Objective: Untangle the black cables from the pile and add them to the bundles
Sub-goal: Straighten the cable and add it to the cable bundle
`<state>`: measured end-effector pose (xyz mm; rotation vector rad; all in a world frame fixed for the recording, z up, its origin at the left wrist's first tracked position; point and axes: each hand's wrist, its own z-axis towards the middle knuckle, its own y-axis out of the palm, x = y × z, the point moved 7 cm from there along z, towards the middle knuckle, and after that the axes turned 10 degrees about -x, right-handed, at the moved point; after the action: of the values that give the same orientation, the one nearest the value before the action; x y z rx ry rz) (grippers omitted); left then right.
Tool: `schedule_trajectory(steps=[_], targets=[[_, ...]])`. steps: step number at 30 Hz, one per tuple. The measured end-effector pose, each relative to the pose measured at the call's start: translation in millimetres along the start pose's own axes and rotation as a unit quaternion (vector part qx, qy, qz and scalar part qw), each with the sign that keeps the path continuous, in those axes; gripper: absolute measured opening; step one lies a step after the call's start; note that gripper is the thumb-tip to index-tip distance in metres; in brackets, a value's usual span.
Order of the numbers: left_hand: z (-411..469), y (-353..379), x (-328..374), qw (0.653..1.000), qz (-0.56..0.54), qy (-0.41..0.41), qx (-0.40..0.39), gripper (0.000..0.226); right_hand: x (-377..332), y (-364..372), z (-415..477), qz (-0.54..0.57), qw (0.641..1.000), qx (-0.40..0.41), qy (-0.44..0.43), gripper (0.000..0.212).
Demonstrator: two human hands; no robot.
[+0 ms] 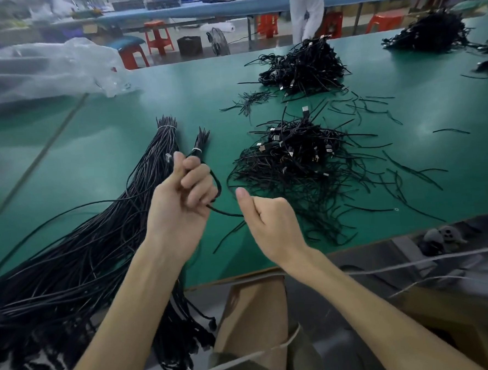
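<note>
Head view: both hands, left (180,194) and right (268,220), fisted around one black cable (224,213) stretched between them

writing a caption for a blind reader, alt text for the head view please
Two bare hands stretch one black cable between them over a green table: left hand, right hand. A tied bundle lies left, a tangled pile right.

Bundles (102,222) left on table (175,103), pile (298,164) right, perhaps touching neither
</note>
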<state>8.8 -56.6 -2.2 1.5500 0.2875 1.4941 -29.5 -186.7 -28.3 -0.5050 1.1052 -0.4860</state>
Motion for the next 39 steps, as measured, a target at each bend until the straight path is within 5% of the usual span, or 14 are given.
schedule_trajectory(steps=[7,9,12,16,19,21,23,25,28,31,36,39], targets=[[-2.9,-9.9,-9.1,0.987,0.153,0.009,0.052,0.036,6.7,-8.1,8.9,-0.102,0.993,-0.042,0.037,0.046],[-2.9,-14.4,-12.4,0.979,0.192,0.013,0.063,0.036,1.9,-6.8,7.4,-0.025,0.998,-0.047,0.039,0.037],[-2.3,-16.6,-21.6,0.982,0.180,0.010,0.056,0.040,-11.3,9.1,5.6,0.118,0.982,-0.138,0.054,0.059],[-3.8,-19.8,-19.7,0.968,0.244,0.018,0.049,0.036,-15.5,15.8,9.3,-0.124,0.966,-0.225,0.030,0.082],[-4.3,-24.2,-16.5,0.962,0.267,0.019,0.054,0.035,-14.4,7.8,12.6,-0.089,0.967,-0.231,0.054,0.087],[-4.0,-21.1,-16.7,0.957,0.286,0.022,0.048,0.035,-18.5,6.3,11.6,-0.146,0.965,-0.213,0.050,0.090],[-2.8,-16.4,-18.6,0.950,0.308,0.027,0.038,0.036,-20.9,3.5,9.6,-0.340,0.927,-0.156,0.040,0.089],[-1.6,-13.7,-19.9,0.942,0.332,0.027,0.029,0.038,-21.7,0.8,10.3,-0.415,0.899,-0.130,0.053,0.077],[-1.6,-13.9,-19.4,0.942,0.332,0.028,0.031,0.038,-19.9,-1.8,13.5,-0.302,0.941,-0.141,0.063,0.065],[-1.0,-14.4,-25.9,0.956,0.292,0.009,0.029,0.038,-12.5,0.4,14.6,-0.039,0.982,-0.151,0.111,0.054],[0.6,-7.8,-34.5,0.965,0.261,-0.011,-0.025,0.036,-1.2,1.8,19.1,0.132,0.976,-0.120,0.123,0.022],[-2.6,-9.1,-32.4,0.962,0.265,-0.033,-0.054,0.033,1.5,4.9,18.2,0.211,0.965,-0.110,0.113,0.020]])
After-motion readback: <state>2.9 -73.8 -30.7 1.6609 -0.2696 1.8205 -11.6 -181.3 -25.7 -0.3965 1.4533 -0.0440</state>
